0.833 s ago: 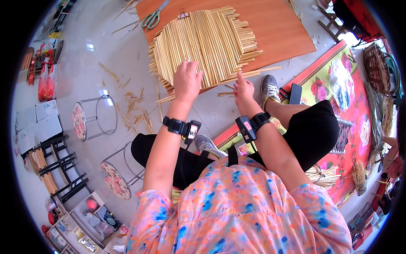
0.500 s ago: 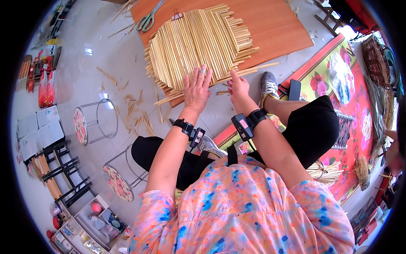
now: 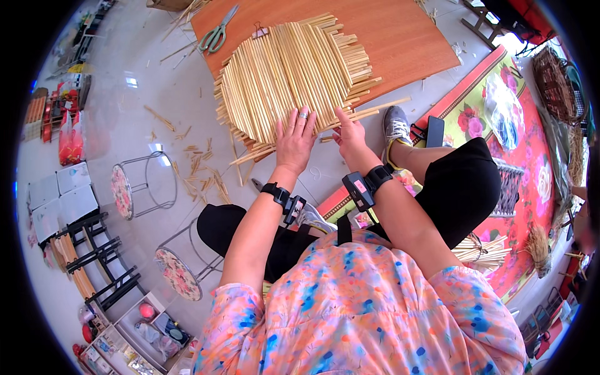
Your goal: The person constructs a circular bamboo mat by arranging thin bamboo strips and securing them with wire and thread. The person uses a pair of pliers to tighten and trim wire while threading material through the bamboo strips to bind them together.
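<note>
Your left hand (image 3: 295,145) has moved to the lower edge of the stick mat (image 3: 284,81), upper middle, fingers spread. I can't tell if your right hand (image 3: 350,134) pinches. Push softly, keeping it flat.

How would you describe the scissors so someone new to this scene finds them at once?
Find the orange-brown board at the top, then its upper left edge, beside the straw-coloured panel. The scissors lie there: larger, green and loop-handled, unlike the panel's small clip.
</note>
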`<state>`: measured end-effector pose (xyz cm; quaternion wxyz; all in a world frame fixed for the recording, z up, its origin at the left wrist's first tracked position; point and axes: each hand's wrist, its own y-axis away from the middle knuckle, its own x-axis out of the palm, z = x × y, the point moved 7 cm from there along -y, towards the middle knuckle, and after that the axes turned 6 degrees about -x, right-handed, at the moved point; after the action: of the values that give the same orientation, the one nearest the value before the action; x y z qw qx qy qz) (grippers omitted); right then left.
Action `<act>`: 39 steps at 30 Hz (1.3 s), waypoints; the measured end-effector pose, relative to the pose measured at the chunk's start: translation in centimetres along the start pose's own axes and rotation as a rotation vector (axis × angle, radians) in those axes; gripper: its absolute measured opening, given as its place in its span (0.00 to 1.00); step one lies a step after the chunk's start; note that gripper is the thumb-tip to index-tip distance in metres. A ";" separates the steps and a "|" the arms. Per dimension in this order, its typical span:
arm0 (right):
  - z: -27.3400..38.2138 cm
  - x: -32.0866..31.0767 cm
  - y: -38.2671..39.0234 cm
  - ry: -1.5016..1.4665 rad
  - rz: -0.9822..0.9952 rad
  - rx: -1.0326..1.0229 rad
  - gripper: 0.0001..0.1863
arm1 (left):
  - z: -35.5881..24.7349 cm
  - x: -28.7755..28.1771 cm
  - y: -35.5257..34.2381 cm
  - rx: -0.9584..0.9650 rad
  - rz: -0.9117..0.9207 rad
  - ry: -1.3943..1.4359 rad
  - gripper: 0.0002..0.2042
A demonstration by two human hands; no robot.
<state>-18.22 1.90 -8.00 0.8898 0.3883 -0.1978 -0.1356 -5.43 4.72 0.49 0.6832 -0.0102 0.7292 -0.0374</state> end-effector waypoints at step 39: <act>-0.7 0.8 1.0 -0.057 0.030 0.031 0.19 | 7.1 -2.7 -6.2 -0.313 -0.070 0.540 0.04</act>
<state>-17.08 2.70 -7.51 0.8797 0.3949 -0.2309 -0.1299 1.65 -1.53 3.11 0.4532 -0.1302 0.8804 0.0506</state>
